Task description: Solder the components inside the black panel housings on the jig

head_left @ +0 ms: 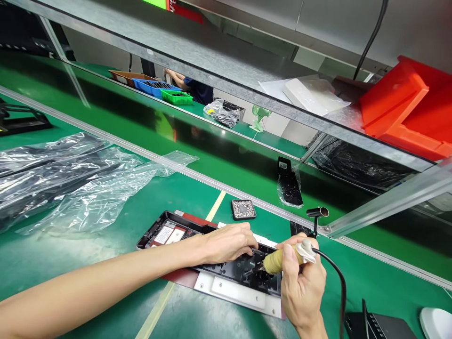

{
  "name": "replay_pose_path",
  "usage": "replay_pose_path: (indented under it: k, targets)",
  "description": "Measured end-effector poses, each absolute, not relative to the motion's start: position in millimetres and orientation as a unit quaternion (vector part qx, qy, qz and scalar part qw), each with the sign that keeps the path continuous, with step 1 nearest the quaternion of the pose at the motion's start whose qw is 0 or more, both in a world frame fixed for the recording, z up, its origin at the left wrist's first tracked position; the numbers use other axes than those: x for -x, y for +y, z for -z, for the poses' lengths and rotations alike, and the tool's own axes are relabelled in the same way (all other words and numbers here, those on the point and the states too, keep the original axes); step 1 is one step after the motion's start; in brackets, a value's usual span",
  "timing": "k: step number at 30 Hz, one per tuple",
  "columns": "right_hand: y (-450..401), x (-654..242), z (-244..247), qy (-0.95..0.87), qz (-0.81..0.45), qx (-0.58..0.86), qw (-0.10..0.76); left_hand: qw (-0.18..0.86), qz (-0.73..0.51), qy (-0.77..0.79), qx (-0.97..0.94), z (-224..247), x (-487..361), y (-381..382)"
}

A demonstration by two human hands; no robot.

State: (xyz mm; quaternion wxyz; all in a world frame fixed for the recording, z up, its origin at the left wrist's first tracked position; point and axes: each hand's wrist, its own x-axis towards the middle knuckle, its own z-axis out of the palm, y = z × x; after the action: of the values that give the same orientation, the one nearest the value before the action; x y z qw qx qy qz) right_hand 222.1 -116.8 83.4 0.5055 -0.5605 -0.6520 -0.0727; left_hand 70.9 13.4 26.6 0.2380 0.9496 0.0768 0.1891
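My right hand [304, 287] is wrapped round the yellow handle of a corded tool [277, 260], whose tip points down into a long black plastic housing [233, 270]. Over the middle of that housing is my left hand [231, 242], its fingers curled downward at the inner parts; whatever they may pinch is too small to name. The housing lies on a dark red board with white blocks [235, 292]. Behind it sits a small black tray [243, 209] of tiny metal pieces.
Plastic-wrapped parts [70, 174] lie at the left. A metal holder [318, 213] and aluminium post stand at the right, under a shelf with a red bin [406, 110]. A bagged black part [289, 183] lies beyond the rail. Another person's arm [176, 77] shows far behind.
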Motion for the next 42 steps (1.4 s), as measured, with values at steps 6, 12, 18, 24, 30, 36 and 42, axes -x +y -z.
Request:
replay_pose_path:
  k: [6, 12, 18, 24, 30, 36, 42]
  targets:
    - [-116.3, -220.4, -85.3, -0.648, 0.065, 0.564, 0.508, 0.189, -0.194, 0.043, -0.962, -24.1, -62.6, 11.3]
    - [-116.6, -220.5, -83.5, -0.646, 0.073, 0.565, 0.508, 0.158, -0.204, 0.030, -0.966, -21.9, -63.2, 7.1]
    - [-114.2, -219.9, -84.0, -0.658, 0.080, 0.543, 0.515, 0.204, -0.234, 0.193, -0.931, -27.0, -68.0, 38.4]
    - [-114.8, -218.9, -85.6, -0.654, 0.073, 0.544, 0.521, 0.160, -0.185, 0.317, -0.916, -19.8, -88.2, 106.4]
    - [-116.6, -221.4, -80.3, -0.651, 0.061, 0.550, 0.519, 0.124, -0.111, 0.323, -0.932, -6.3, -105.0, 114.2]
    - [-115.9, -221.3, -79.8, -0.656, 0.049, 0.543, 0.523, 0.124, -0.114, 0.321, -0.932, -15.6, -110.1, 113.3]
    - [-115.4, -220.9, -81.9, -0.656, 0.054, 0.544, 0.521, 0.208, -0.170, 0.336, -0.903, -41.0, -77.8, 79.9]
